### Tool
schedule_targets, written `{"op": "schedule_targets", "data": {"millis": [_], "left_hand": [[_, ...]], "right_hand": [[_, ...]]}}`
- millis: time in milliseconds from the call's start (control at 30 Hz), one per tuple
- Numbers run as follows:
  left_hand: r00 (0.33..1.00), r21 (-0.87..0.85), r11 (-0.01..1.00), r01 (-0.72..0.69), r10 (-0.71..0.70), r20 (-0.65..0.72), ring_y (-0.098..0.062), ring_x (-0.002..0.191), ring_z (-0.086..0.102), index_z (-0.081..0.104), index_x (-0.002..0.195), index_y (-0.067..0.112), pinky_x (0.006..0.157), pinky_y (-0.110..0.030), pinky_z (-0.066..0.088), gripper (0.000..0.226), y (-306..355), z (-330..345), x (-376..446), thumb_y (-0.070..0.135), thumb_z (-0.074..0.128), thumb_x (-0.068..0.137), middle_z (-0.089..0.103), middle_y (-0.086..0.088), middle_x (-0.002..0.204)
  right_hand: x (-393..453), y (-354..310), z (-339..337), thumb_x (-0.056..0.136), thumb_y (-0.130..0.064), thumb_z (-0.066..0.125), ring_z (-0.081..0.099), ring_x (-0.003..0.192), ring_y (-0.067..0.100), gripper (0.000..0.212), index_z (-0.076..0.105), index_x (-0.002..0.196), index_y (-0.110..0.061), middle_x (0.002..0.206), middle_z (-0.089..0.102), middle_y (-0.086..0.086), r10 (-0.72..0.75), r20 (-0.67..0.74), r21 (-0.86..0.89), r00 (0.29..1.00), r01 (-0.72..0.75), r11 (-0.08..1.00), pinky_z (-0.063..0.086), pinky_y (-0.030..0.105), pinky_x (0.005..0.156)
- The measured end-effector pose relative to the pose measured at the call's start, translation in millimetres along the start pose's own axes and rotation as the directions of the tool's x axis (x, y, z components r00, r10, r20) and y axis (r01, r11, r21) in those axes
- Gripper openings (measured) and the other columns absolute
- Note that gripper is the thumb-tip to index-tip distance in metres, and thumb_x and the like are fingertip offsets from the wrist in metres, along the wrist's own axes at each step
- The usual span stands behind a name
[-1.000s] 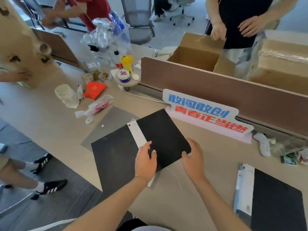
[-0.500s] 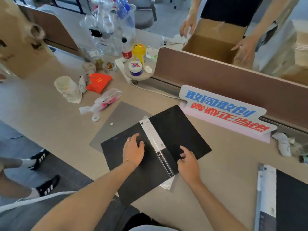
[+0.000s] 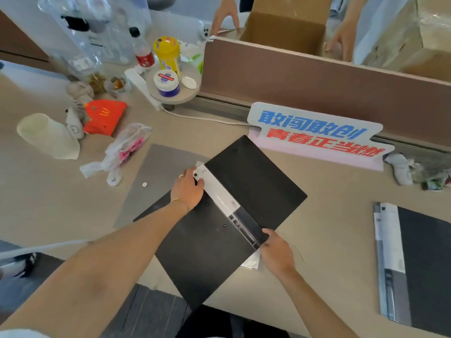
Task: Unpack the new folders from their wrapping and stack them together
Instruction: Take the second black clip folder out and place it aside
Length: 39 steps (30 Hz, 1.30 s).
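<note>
Head view: black folder under left hand, right hand.

A black folder lies open on my desk, just in front of the sign with blue and red words. My left hand pinches the top end of its white spine strip. My right hand holds the bottom end. A gray sheet lies under the folder.

The left hand lies palm down at the far end of the open black folder, fingers curled. The right hand pinches its near end.
</note>
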<state>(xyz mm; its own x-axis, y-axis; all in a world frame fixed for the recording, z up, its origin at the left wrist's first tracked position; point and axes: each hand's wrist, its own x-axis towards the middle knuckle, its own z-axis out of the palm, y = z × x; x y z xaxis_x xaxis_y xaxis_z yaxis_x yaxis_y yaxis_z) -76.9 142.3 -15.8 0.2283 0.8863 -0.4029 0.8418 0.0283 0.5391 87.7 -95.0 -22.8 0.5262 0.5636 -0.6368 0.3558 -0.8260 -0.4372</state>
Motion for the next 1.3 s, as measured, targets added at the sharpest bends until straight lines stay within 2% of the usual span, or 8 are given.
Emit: {"op": "schedule_targets", "data": {"millis": [133, 367, 467, 667, 767, 933, 1100, 1300], "left_hand": [[0.999, 0.007, 0.999, 0.042, -0.042, 0.024, -0.038, 0.126, 0.053, 0.040, 0.150, 0.020, 0.107, -0.050, 0.045, 0.049, -1, 0, 7, 0.031, 0.045, 0.102, 0.058, -0.016, 0.137], [0.999, -0.058, 0.998, 0.031, -0.030, 0.012, -0.037, 0.123, 0.056, 0.039, 0.152, 0.023, 0.108, -0.051, 0.047, 0.051, 8, -13, -1, 0.031, 0.047, 0.103, 0.058, -0.017, 0.136], [0.999, -0.136, 0.990, 0.018, -0.024, -0.044, -0.036, 0.127, 0.055, 0.041, 0.152, 0.025, 0.111, -0.051, 0.047, 0.049, 16, -23, -10, 0.031, 0.048, 0.103, 0.056, -0.014, 0.140], [0.977, -0.318, 0.945, -0.077, 0.008, -0.213, -0.030, 0.123, 0.056, 0.051, 0.143, 0.024, 0.110, -0.049, 0.046, 0.039, 44, -48, -32, 0.027, 0.050, 0.103, 0.059, -0.010, 0.132], [0.955, -0.385, 0.915, -0.124, 0.005, -0.295, -0.029, 0.125, 0.055, 0.054, 0.141, 0.024, 0.112, -0.048, 0.044, 0.038, 59, -58, -40, 0.027, 0.049, 0.104, 0.059, -0.007, 0.133], [0.920, -0.479, 0.865, -0.150, -0.056, -0.389, -0.024, 0.131, 0.049, 0.051, 0.144, 0.026, 0.111, -0.033, 0.035, 0.044, 85, -68, -54, 0.025, 0.053, 0.101, 0.051, -0.007, 0.142], [0.880, -0.549, 0.823, -0.148, -0.144, -0.452, -0.023, 0.142, 0.040, 0.046, 0.147, 0.024, 0.105, -0.025, 0.028, 0.053, 105, -64, -66, 0.031, 0.062, 0.097, 0.038, -0.006, 0.156], [0.880, -0.786, 0.612, 0.088, -0.418, -0.227, -0.029, 0.159, 0.002, 0.026, 0.160, 0.029, 0.122, -0.037, 0.020, 0.085, 132, -44, -87, 0.038, 0.073, 0.090, -0.012, -0.015, 0.170]], "right_hand": [[-1, 0, 1, 0.088, -0.005, 0.045, 0.065, 0.108, 0.027, 0.054, 0.055, 0.138, -0.020, 0.117, 0.071, 0.005, 0.007, -0.025, 0.037, 1.000, -0.006, 0.999, 0.044, 0.029, 0.080], [-5, -4, -9, 0.092, -0.005, 0.047, 0.061, 0.089, 0.016, 0.047, 0.058, 0.134, -0.020, 0.099, 0.068, 0.001, -0.010, -0.084, 0.223, 0.996, 0.029, 0.974, 0.042, 0.020, 0.072], [-9, -9, -20, 0.094, -0.007, 0.051, 0.063, 0.085, 0.015, 0.042, 0.060, 0.132, -0.023, 0.090, 0.062, -0.003, -0.030, -0.159, 0.288, 0.987, 0.075, 0.955, 0.049, 0.023, 0.078], [-15, -29, -58, 0.094, -0.010, 0.058, 0.062, 0.086, 0.009, 0.034, 0.067, 0.123, -0.024, 0.101, 0.059, 0.000, -0.133, -0.346, 0.289, 0.929, 0.240, 0.927, 0.052, 0.021, 0.079], [-20, -45, -80, 0.096, -0.015, 0.060, 0.061, 0.090, 0.009, 0.030, 0.068, 0.124, -0.022, 0.108, 0.057, -0.001, -0.172, -0.416, 0.276, 0.893, 0.304, 0.912, 0.045, 0.008, 0.078], [-26, -66, -114, 0.080, -0.025, 0.080, 0.060, 0.084, 0.011, 0.042, 0.068, 0.121, -0.024, 0.101, 0.049, -0.006, -0.310, -0.510, 0.156, 0.802, 0.441, 0.884, 0.049, 0.022, 0.085], [-30, -75, -134, 0.087, -0.025, 0.073, 0.057, 0.084, 0.011, 0.028, 0.070, 0.115, -0.021, 0.100, 0.048, -0.008, -0.474, -0.542, -0.047, 0.694, 0.538, 0.842, 0.051, 0.024, 0.082], [-32, -87, -134, 0.091, -0.027, 0.069, 0.050, 0.082, 0.005, 0.022, 0.071, 0.112, -0.019, 0.096, 0.044, -0.015, -0.629, -0.496, -0.235, 0.599, 0.604, 0.761, 0.037, 0.007, 0.075]]}}
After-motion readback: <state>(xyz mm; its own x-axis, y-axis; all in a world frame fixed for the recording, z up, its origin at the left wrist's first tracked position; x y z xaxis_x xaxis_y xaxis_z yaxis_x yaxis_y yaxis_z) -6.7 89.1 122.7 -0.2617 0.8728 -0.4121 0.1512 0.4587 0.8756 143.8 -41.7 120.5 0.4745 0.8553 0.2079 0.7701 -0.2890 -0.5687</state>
